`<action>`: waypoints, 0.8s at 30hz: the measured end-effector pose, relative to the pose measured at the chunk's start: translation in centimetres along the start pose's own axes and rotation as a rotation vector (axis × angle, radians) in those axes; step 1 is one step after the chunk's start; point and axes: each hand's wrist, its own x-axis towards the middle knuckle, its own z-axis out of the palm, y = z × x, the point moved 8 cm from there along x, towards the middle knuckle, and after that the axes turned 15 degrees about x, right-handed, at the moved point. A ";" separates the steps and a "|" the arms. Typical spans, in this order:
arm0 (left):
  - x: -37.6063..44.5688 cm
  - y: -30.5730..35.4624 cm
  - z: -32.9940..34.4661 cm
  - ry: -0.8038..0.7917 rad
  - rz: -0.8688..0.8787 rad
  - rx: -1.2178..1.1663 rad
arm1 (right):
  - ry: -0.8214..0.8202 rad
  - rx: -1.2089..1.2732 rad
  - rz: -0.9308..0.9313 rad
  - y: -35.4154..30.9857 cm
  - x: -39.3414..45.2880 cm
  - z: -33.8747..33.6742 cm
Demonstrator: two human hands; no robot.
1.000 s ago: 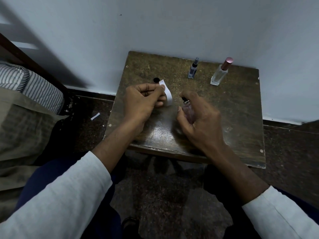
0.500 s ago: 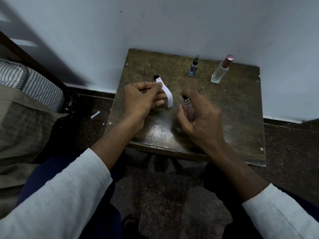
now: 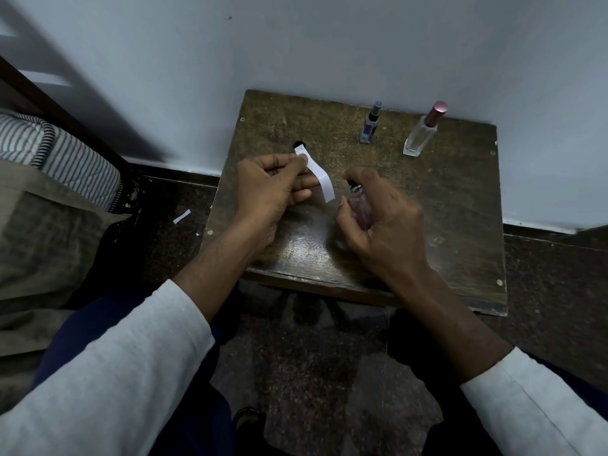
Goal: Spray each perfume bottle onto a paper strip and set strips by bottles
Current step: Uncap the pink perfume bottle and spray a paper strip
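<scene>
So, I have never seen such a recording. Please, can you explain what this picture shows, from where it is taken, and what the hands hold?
There is no machine here. A person wears a camera on the head, looking down at their own two hands over a small wooden table against a wall.

The left hand pinches a white paper strip. The right hand wraps a small perfume bottle with a dark spray top, which sits close to the strip's lower end.

At the back of the table stand a small blue bottle and a clear bottle with a pink cap. A small black cap lies behind the strip. Another paper strip lies on the floor.
</scene>
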 end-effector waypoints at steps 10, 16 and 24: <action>0.0 -0.1 0.0 -0.003 -0.010 0.007 | 0.018 0.005 0.017 0.3 -0.1 -0.2; 0.0 -0.1 0.2 -0.013 -0.009 0.007 | 0.062 0.052 0.011 0.1 0.1 -0.7; -0.5 0.2 1.2 -0.103 0.045 0.071 | 0.066 0.066 0.002 -0.3 0.4 -0.7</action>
